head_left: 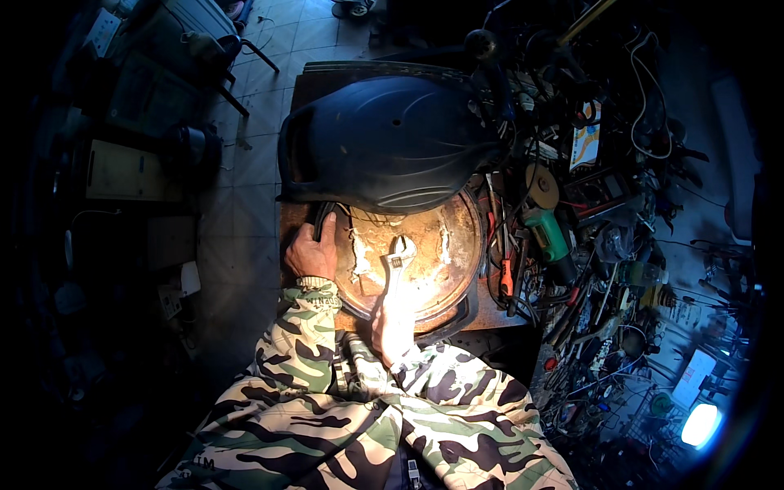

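A round, brown-stained metal pan (420,282) with a dark rim lies in front of me, brightly lit, with whitish crusty streaks on its inner surface. Behind it, and over its far edge, is a large black moulded shell (388,135). My right hand (390,325) is closed around an adjustable wrench (397,260), whose jaw points away from me above the pan. Glare washes out part of that hand. At the pan's left side my left hand (312,255) is closed on a black side handle (322,219); some of its fingers are hidden.
Right of the pan lie a red-handled screwdriver (506,278) and a green angle grinder (549,237). Beyond them are a multimeter (599,189), cables and heaped tools. A lamp (701,425) glows at lower right. On the left, a chair (224,53) stands on the tiled floor (253,155).
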The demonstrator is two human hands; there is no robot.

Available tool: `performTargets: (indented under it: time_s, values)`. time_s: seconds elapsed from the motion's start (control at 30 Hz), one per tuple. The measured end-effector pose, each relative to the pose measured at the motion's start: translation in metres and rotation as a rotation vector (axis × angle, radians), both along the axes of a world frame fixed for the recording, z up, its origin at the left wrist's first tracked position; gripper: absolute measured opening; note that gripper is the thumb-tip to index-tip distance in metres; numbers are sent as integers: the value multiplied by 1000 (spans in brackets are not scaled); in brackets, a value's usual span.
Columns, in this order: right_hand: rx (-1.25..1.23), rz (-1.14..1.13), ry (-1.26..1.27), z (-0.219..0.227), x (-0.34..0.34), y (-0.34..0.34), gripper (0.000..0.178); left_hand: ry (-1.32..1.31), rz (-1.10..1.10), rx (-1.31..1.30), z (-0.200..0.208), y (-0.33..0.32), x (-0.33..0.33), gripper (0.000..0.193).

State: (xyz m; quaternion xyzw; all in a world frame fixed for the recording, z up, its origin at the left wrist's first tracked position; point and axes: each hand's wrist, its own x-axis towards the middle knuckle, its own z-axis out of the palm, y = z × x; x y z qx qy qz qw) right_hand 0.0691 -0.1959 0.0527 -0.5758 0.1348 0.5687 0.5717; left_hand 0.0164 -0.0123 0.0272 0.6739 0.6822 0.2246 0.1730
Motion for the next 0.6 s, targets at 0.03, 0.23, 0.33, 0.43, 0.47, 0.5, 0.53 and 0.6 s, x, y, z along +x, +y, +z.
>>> performTargets:
  time_s: [0.03, 0.23, 0.33, 0.43, 0.47, 0.5, 0.53, 0.6]
  values:
    - [-11, -6, 35, 1, 2, 0, 32, 0, -2, -1, -2, 0, 0, 53]
    - [-17, 130, 12, 13, 28, -11, 31, 28, -7, -13, 2, 2, -1, 53]
    - [-37, 164, 51, 15, 38, -13, 32, 17, 1, -27, 3, 3, -3, 53]
    - [-14, 178, 7, 13, 39, -17, 29, -3, -16, 20, 2, 1, 0, 53]
    - [-22, 187, 8, 13, 40, -18, 29, -10, -14, 2, 3, 0, 0, 53]
    - [-31, 196, 9, 13, 42, -18, 29, -18, -11, -16, 6, 0, 1, 53]
    - [-33, 203, 14, 12, 43, -18, 28, -21, -11, -29, 8, 1, 1, 53]
    - [-50, 263, -9, 10, 49, -21, 29, -5, -21, -31, 6, 3, 0, 53]
